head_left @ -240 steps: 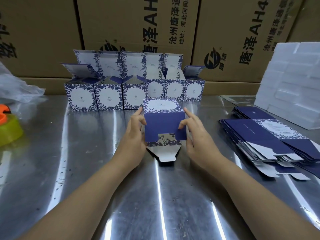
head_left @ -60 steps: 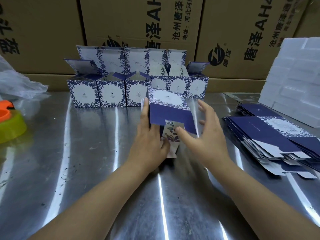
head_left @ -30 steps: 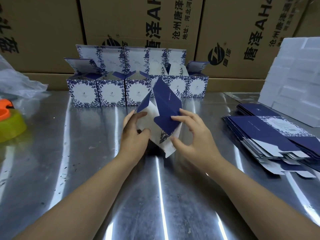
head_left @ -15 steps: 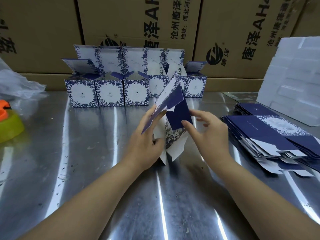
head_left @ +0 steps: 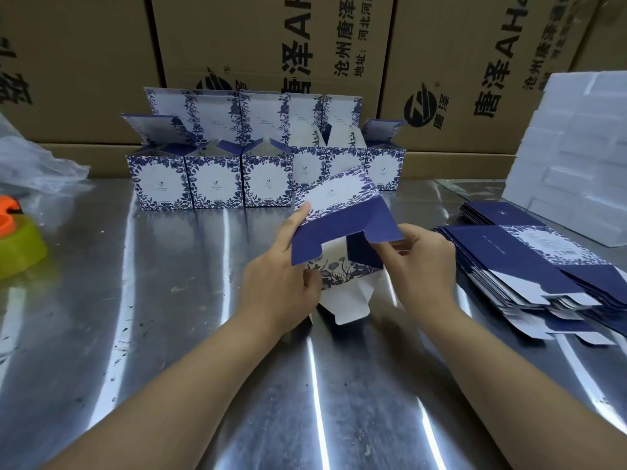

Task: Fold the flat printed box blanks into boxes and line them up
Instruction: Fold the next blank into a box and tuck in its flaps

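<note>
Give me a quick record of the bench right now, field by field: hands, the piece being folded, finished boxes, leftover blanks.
Left hand: holds the half-folded box at its left side
Right hand: pinches its navy flap
Half-folded box: partly opened, white end flap untucked
Finished boxes: lined up at the back of the metal table, lids open
Flat blanks: stacked at right

Table (head_left: 163, 334) layout
Folded boxes (head_left: 217, 179) at rear, before cartons (head_left: 271, 45); half-folded box (head_left: 342, 228) centre; flat blanks (head_left: 522, 256) stacked right
</note>
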